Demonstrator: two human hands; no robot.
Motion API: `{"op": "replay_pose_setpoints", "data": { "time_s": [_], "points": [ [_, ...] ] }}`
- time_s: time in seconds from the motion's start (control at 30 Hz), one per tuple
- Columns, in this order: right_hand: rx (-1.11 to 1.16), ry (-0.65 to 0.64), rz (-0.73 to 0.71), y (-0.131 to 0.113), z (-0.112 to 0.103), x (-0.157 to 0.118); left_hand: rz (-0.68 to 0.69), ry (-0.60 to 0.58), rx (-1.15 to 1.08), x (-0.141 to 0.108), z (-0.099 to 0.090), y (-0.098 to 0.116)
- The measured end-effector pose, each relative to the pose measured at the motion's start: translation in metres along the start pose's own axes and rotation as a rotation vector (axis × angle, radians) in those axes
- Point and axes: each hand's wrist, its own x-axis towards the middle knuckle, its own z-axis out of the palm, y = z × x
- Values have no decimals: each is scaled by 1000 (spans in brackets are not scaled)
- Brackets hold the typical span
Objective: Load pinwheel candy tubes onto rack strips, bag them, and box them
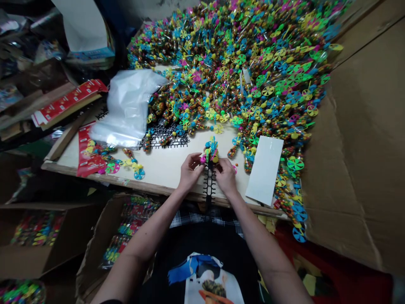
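Note:
A black plastic strip (pixel 209 181) with hooked edges lies across the table's front edge. Small colourful toys (pixel 211 148) with yellow, blue, green and pink tops are bunched at its far end. On the left side of this bunch, my left hand (pixel 191 171) has its fingers closed on the toys. My right hand (pixel 225 174) is closed around the right side, at the top of the strip. The exact grip of the fingertips is partly hidden. A white card (pixel 265 170) lies right of my right hand.
A large heap of candy-filled toys (pixel 221 63) covers the back and right. Clear plastic bags (pixel 128 105), more black strips (pixel 164 134) and red cards (pixel 87 152) lie left. Cardboard boxes (pixel 91 249) with packed toys stand below; a tall cardboard sheet (pixel 360 147) rises right.

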Motion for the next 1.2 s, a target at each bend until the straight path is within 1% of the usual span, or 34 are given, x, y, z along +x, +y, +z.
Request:
{"op": "replay_pose_setpoints", "data": {
  "time_s": [0.23, 0.37, 0.53, 0.63, 0.7, 0.77, 0.83, 0.87, 0.97, 1.03, 1.1, 1.13, 1.2],
  "points": [
    [-14, -50, -36, 1, -2, -1, 45, -22, 46, 3, 2, -3],
    [18, -88, -72, 2, -2, -1, 35, -36, 62, 1, 1, -4],
    [43, -109, -74, 3, -2, -3, 14, -115, 53, 4, 0, -3],
    [49, -131, -60, 8, -10, -3, 1, -163, 60, 4, -3, 0],
    [31, -97, -21, 13, -20, 1, -21, -183, 90, 4, -9, 3],
    [-54, 4, 19, 19, -29, 11, -30, -177, 150, 9, -19, 7],
    [-204, 100, 47, 22, -35, 26, -4, -128, 245, 22, -31, 12],
    [-287, 123, 65, 23, -36, 35, 25, -83, 309, 33, -38, 15],
    [-494, 95, 156, 21, -31, 56, 136, 91, 575, 78, -55, 26],
    [-563, 74, 185, 20, -27, 63, 160, 179, 756, 108, -63, 31],
    [-566, 64, 164, 20, -27, 64, 105, 183, 905, 129, -67, 32],
    [-546, 50, 149, 21, -29, 62, 58, 161, 960, 135, -69, 32],
    [-466, 12, 138, 23, -35, 56, -23, 105, 1024, 139, -70, 30]
  ]
}}
